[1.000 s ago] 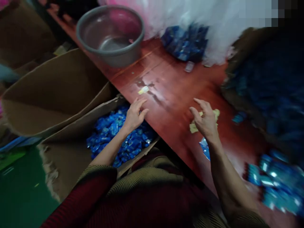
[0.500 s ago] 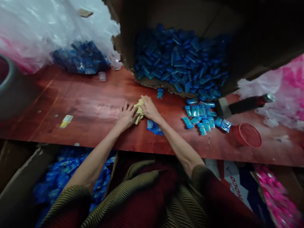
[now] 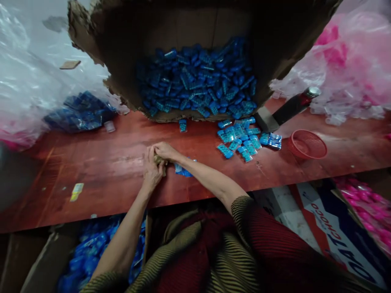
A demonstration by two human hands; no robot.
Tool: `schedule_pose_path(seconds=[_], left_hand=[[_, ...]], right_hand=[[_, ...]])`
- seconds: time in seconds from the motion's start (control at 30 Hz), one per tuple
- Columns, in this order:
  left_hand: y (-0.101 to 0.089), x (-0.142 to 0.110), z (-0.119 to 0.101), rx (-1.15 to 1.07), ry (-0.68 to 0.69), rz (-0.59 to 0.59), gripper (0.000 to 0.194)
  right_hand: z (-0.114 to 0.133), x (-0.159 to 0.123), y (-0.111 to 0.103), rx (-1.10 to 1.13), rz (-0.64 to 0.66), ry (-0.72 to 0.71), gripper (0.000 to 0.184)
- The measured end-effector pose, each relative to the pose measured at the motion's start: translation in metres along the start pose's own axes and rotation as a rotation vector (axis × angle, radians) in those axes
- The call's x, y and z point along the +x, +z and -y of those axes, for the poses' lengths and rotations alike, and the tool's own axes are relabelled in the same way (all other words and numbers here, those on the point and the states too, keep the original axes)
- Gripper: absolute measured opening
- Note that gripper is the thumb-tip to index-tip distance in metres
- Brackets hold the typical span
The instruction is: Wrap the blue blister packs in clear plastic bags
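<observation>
L hand (image 3: 152, 175) & R hand (image 3: 165, 151) on crumpled cloth (image 3: 159, 160)

Hands meet over red-brn table (image 3: 100, 162), yellowish cloth bunched btwn them. Crinkled blue wrapper (image 3: 182, 170) just beside, partly hidden by R forearm. Torn-edged cardboard box (image 3: 87, 30) behind, w/ heap of blue packs (image 3: 198, 81) inside. Pack cluster (image 3: 236, 138) on table, r. of hands, nr red basket (image 3: 307, 147). Yellow-white scrap (image 3: 76, 191) at l., well apart.

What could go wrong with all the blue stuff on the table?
The left hand and right hand grip a crumpled yellowish bundle. The right forearm passes close to some blue pieces, so it might knock them off the red table.

Blue packets are also heaped by the torn front of the big carton, so a bump might spill some.
</observation>
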State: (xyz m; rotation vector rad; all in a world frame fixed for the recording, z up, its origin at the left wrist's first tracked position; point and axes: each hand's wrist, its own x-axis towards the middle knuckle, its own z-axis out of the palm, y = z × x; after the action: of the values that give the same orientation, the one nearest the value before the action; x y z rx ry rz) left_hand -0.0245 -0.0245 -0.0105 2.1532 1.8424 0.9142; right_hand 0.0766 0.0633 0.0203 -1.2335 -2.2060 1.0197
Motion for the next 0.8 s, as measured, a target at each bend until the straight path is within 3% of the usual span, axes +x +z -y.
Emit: schedule_pose_path(seconds=[0.13,0.27,0.37,0.47,0.63,0.8], left_hand=[[0.005,0.002,-0.006,0.109,0.001,0.099,0.057],[0.001,0.001,-0.017,0.261,-0.051,0.175,0.044],[-0.002,-0.003,-0.024,0.314,-0.177,0.087,0.041],[-0.003,-0.011,-0.029,0.331,-0.306,-0.036,0.042],[-0.008,-0.024,-0.032,0.322,-0.291,-0.083,0.047],[-0.018,-0.027,-0.027,0.389,-0.324,-0.004,0.041]], right_hand=[[-0.007,-0.022,-0.026,0.027,0.05,-0.054,0.027],[-0.019,-0.088,-0.052,-0.144,-0.11,-0.06,0.028],[-0.03,-0.142,-0.054,-0.369,-0.157,0.054,0.03],[-0.037,-0.176,-0.039,-0.501,-0.149,0.117,0.029],[-0.042,-0.183,-0.016,-0.534,-0.26,0.155,0.024],[-0.037,-0.183,-0.023,-0.475,-0.271,0.201,0.025]])
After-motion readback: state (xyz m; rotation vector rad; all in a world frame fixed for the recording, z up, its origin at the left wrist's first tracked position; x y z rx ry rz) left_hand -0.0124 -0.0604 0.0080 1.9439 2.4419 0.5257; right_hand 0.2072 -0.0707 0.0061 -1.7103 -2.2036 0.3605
